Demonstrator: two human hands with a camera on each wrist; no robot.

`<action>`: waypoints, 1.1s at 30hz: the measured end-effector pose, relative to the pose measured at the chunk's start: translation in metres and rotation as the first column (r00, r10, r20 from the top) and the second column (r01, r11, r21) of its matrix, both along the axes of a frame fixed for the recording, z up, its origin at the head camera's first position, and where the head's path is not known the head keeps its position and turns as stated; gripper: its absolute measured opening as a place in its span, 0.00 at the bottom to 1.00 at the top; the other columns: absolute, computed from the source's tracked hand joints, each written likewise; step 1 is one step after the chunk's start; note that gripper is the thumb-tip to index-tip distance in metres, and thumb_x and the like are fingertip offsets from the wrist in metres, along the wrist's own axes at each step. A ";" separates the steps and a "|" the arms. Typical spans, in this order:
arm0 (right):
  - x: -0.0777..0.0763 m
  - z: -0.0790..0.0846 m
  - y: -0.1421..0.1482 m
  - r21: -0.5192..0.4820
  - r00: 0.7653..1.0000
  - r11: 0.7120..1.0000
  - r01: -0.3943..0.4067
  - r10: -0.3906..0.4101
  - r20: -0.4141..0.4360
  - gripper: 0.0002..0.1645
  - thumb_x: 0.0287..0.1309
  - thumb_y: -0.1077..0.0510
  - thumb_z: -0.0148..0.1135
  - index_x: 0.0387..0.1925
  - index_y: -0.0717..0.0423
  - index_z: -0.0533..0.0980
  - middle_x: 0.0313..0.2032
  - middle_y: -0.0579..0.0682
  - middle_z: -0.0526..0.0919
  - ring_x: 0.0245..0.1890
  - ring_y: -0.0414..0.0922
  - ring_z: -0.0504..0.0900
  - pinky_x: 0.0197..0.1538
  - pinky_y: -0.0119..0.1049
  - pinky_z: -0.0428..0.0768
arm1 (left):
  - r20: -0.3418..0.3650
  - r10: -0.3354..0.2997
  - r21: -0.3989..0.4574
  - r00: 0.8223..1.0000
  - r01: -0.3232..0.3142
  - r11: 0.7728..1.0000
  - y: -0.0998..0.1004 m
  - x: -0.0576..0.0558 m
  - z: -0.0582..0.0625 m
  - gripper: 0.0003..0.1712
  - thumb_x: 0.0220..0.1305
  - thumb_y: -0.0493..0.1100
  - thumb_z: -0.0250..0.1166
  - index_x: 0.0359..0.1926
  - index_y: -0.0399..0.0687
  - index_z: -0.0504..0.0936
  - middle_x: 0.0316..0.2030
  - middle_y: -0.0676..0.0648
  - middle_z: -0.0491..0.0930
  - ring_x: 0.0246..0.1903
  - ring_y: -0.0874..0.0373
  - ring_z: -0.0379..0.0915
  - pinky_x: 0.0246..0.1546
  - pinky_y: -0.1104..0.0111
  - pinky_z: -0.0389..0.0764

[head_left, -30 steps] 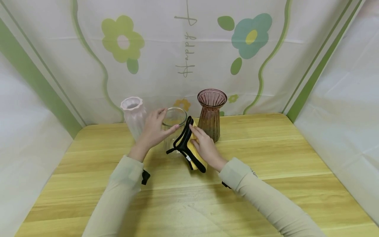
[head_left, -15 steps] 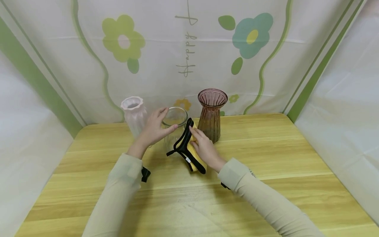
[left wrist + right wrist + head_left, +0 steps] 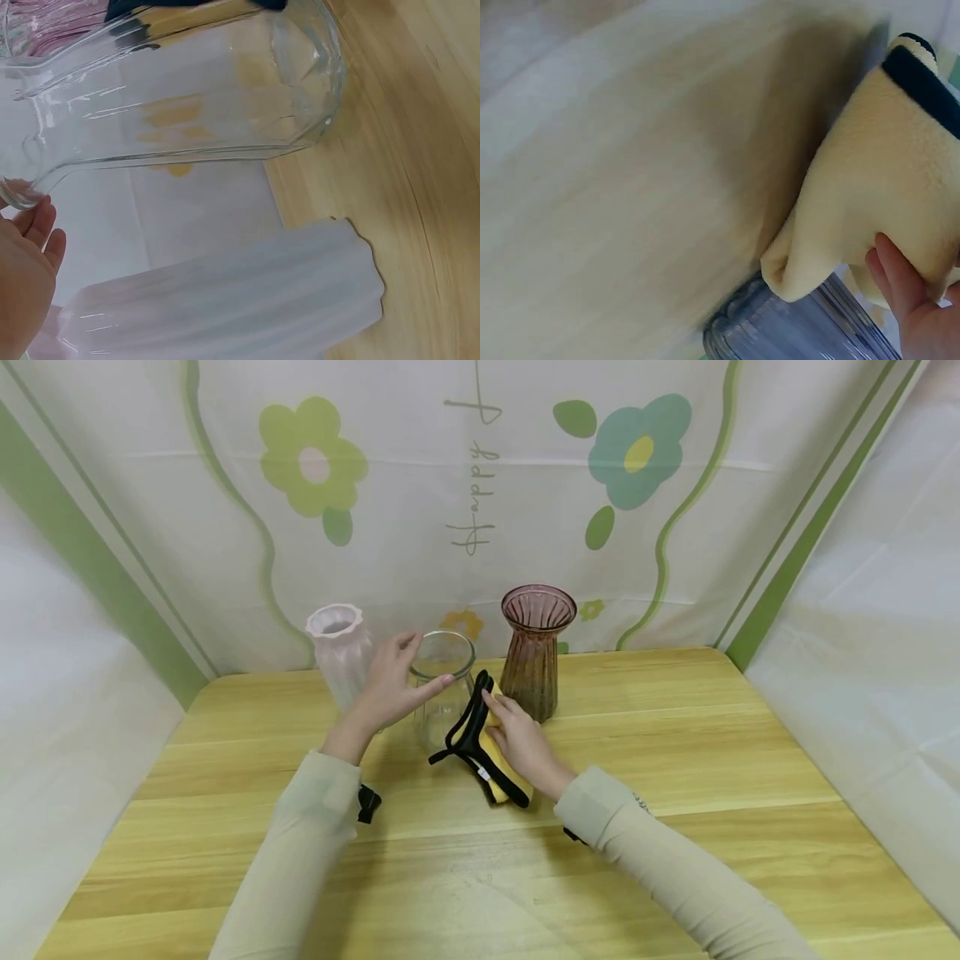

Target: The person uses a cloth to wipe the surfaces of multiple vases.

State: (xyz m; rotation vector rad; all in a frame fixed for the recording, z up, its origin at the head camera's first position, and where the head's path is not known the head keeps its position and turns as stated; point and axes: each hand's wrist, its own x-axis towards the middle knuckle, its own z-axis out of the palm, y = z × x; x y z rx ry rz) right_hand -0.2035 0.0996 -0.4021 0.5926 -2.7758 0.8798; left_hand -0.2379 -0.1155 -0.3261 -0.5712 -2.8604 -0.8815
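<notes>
In the head view a clear glass vase [image 3: 442,706] stands upright at the middle. My left hand [image 3: 390,689] holds its rim, thumb across the front and fingers at the left side; the left wrist view shows the fingertips at the vase's flared lip [image 3: 22,196]. My right hand [image 3: 522,739] grips a folded yellow cloth [image 3: 885,172] with black edging and a small white tag. The cloth lies against the right front of the glass vase and overlaps it in the head view. The right wrist view shows the fingers pressed into its fluffy side.
A pale pink vase [image 3: 341,660] with a scalloped rim stands just left of the glass one. A ribbed vase [image 3: 534,652], purple above and brown below, stands to the right behind the right hand. The wooden table [image 3: 480,877] ends at a patterned cloth backdrop [image 3: 420,527].
My right hand has moved the yellow cloth slightly down and to the right along the glass vase. The left hand and all the vases stay in place.
</notes>
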 end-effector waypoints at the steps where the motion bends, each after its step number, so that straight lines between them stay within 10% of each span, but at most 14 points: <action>1: -0.001 0.001 0.000 -0.011 1.000 1.000 0.000 0.000 -0.008 0.34 0.63 0.62 0.58 0.69 0.55 0.62 0.63 0.64 0.70 0.34 0.51 0.84 0.44 0.43 0.84 | 0.000 -0.001 0.001 1.000 0.001 1.000 0.000 0.000 0.001 0.56 0.60 0.69 0.57 0.74 0.36 0.48 0.72 0.35 0.49 0.71 0.39 0.46 0.70 0.43 0.54; 13: -0.007 0.017 -0.007 -0.115 0.992 0.993 -0.016 0.002 -0.125 0.35 0.63 0.63 0.58 0.70 0.54 0.60 0.64 0.63 0.69 0.34 0.52 0.84 0.34 0.41 0.83 | 0.009 -0.036 -0.023 0.999 0.036 0.999 0.001 0.000 0.004 0.50 0.63 0.60 0.55 0.74 0.37 0.46 0.73 0.34 0.48 0.72 0.36 0.45 0.69 0.39 0.51; 33: 0.001 -0.005 -0.002 0.003 1.000 1.000 0.011 -0.011 0.007 0.33 0.64 0.63 0.57 0.70 0.54 0.62 0.62 0.65 0.70 0.35 0.52 0.84 0.41 0.43 0.84 | 0.029 0.004 -0.006 1.000 -0.003 1.000 0.004 0.000 0.001 0.55 0.61 0.68 0.56 0.75 0.40 0.44 0.73 0.38 0.45 0.72 0.41 0.44 0.69 0.42 0.55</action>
